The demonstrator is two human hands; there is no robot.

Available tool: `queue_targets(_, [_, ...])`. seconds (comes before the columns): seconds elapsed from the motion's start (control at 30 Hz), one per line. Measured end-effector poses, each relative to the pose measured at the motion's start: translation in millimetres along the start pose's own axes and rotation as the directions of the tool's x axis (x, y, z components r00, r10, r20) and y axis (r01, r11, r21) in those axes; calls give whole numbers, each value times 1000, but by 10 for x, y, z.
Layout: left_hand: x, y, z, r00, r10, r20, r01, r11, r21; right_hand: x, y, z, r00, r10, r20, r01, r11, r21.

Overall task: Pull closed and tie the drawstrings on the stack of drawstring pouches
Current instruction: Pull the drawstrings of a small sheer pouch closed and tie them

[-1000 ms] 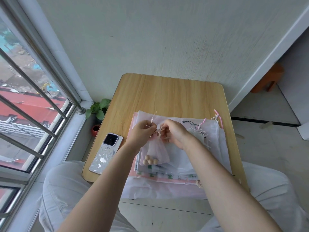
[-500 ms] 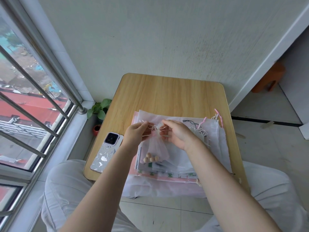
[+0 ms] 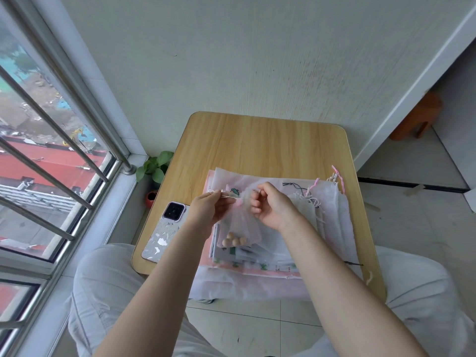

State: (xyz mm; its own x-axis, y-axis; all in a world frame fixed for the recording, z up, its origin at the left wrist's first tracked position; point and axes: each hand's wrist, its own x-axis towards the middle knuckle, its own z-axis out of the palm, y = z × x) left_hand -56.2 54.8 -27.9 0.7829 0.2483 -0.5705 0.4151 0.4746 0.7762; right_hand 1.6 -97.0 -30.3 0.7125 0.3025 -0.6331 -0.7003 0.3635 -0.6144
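The person holds one small sheer pouch above the stack on the worktop. Left hand pinches the string, drawn leftward to cinch the neck; right hand, fingers curled, steadies the gathered top.

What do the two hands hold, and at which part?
Left hand pinches the drawstring; right hand grips the sheer pouch at its gathered neck.
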Motion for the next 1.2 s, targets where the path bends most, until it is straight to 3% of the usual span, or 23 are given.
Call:
queue_targets(0.17, [29,-32,-10,985,28,-171,-24,999,24,11,21,-3,998,-52,-44,40,970,-240])
queue_targets(0.33, [36,34,-126,993,11,-117,-11,1000,3,-34,-11,41,991,-131,26,128,871,-474])
queue_targets(0.4, [55,102,-188,992,29,-124,-28,1000,8,-52,-47,46,986,-146,82,165,757,-632])
queue_targets(0.5, [105,173,-262,984,61,-167,-58,998,21,-65,-91,57,979,-116,167,202,488,-849])
queue_targets(0.6, [131,191,-278,966,86,-246,-83,996,23,-66,-103,94,974,-114,195,220,280,-935])
queue_targets(0.67, [123,176,-263,931,139,-338,-99,986,131,-75,-105,114,966,-153,208,238,215,-947])
queue_targets(0.73, [102,159,-261,880,297,-370,-129,900,416,-90,-103,115,961,-175,214,251,226,-941])
queue_targets(0.8, [68,174,-247,888,428,-170,-245,753,611,-104,-99,124,961,-181,210,253,262,-931])
queue_targets(0.83, [46,198,-211,904,426,-29,-310,702,641,-109,-97,133,961,-177,211,255,286,-924])
queue_targets(0.93, [-18,274,-66,921,278,273,-389,618,683,-123,-107,163,962,-157,222,266,366,-892])
queue_targets(1.07, [-57,337,30,929,185,322,-371,460,806,-204,-183,199,952,-193,235,293,371,-881])
queue_targets(1.2, [-103,534,98,879,341,333,-435,289,853,-177,-286,263,859,-438,264,429,336,-838])
